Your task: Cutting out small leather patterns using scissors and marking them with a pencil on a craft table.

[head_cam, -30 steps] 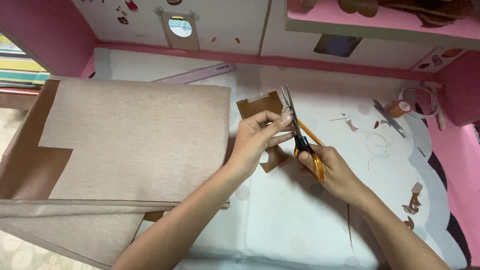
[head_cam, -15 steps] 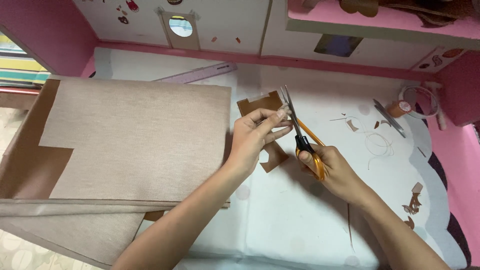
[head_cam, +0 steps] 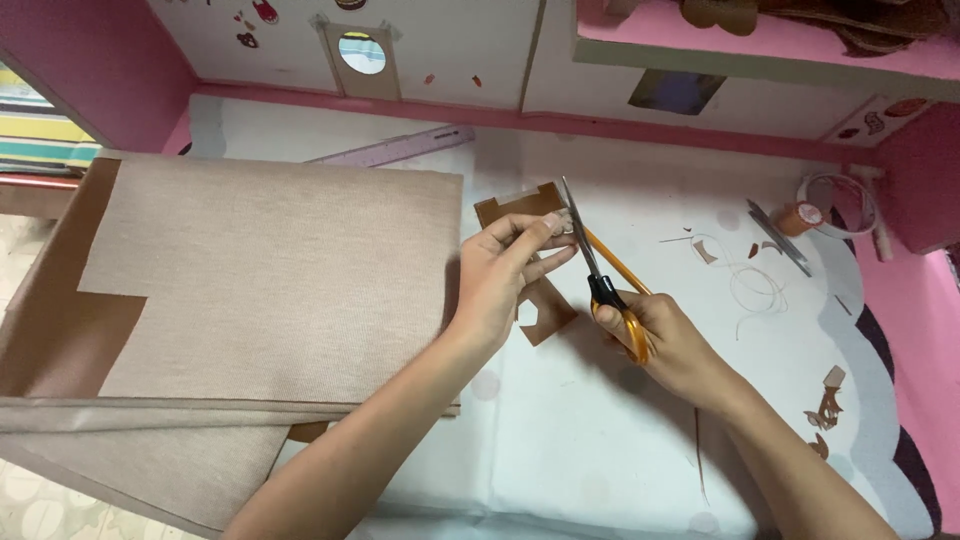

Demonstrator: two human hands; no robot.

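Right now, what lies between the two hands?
In the head view, the scissors' blades and the brown cardboard piece lie between the left hand and right hand.

The left hand [head_cam: 500, 275] pinches a brown cardboard piece [head_cam: 528, 262] while the right hand [head_cam: 668, 340] works orange-handled scissors [head_cam: 600, 272] against it.

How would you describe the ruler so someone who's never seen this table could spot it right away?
Start at the big beige fabric-covered board filling the left of the white table. Just past its far edge lies the ruler, a long, thin, pale purple strip set at a slant. Nothing else nearby is see-through and lilac; the scissors have orange handles.
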